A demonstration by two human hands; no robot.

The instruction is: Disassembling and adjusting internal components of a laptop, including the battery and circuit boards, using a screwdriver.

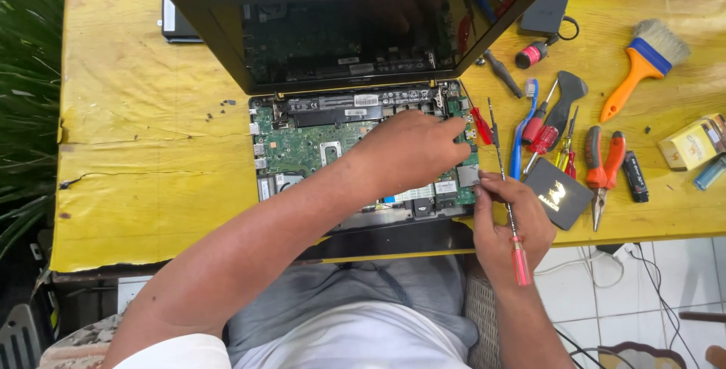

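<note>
Head view shows my left hand [412, 146] resting fingers-down on the opened laptop [363, 150] on the tabletop [151, 150], steadying it, while my right hand [508, 221] clamps a screwdriver [505, 187] beside its edge.

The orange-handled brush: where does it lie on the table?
In the head view, the orange-handled brush lies at the yellow table's far right, beyond the orange-handled pliers and right of the open laptop.

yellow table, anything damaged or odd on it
Yes: the yellow table has a crack running in from its left edge, with chipped paint and dark specks near the opened laptop. Tools lie scattered loose on the right.
</note>
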